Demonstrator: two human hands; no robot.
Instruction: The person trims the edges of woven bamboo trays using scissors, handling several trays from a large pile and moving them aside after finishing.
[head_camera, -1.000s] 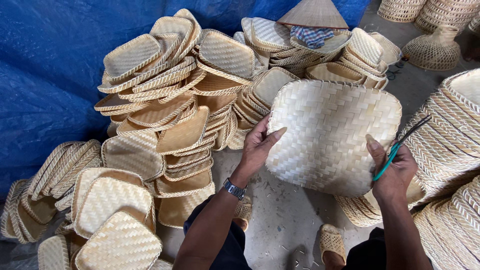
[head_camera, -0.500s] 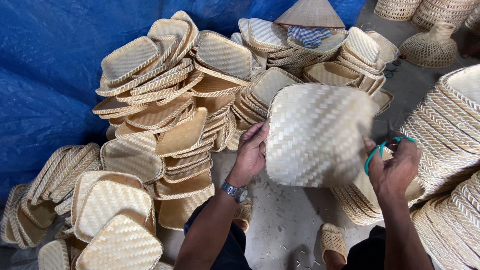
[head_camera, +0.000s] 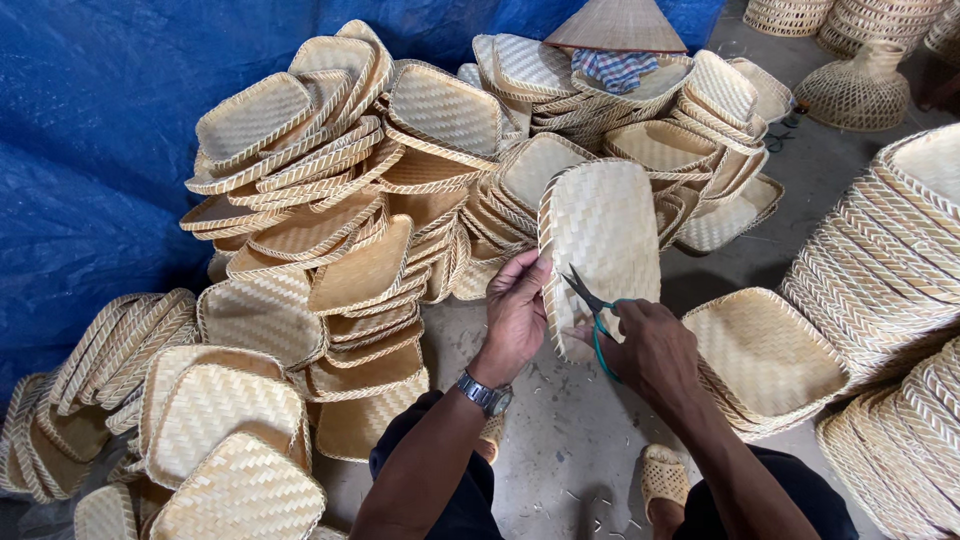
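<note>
Now the woven tray (head_camera: 605, 235) stands nearly on edge, its back turned to the camera and narrow in outline; a second ago it faced the camera broad and flat, and half a second ago it was partway round. Left hand (head_camera: 517, 312) is clamped on the tray's lower left rim, fingers wrapped round the edge, wristwatch (head_camera: 486, 393) just below the grip. Right hand (head_camera: 650, 345) has moved in from the tray's right side to just under it and closes round the green handles of the scissors (head_camera: 592, 312); earlier the scissors pointed away to the right, now the blades stand open against the tray's lower rim, right beside the left-hand grip.

Count: one tray in hand, one pair of scissors, one wristwatch. One loose tray (head_camera: 765, 352) lies open side up on a short stack just right of the right hand. Heaps of like trays (head_camera: 330, 200) rise to the left of and beyond the grip, too many and too overlapped to count. One conical hat (head_camera: 618, 25) sits on the far heap, one checked cloth (head_camera: 612, 68) beneath it. One blue tarpaulin (head_camera: 90, 150) hangs behind the heaps on the left. One woven sandal (head_camera: 662, 478) shows below the right forearm; clippings dot the floor (head_camera: 560, 450).
</note>
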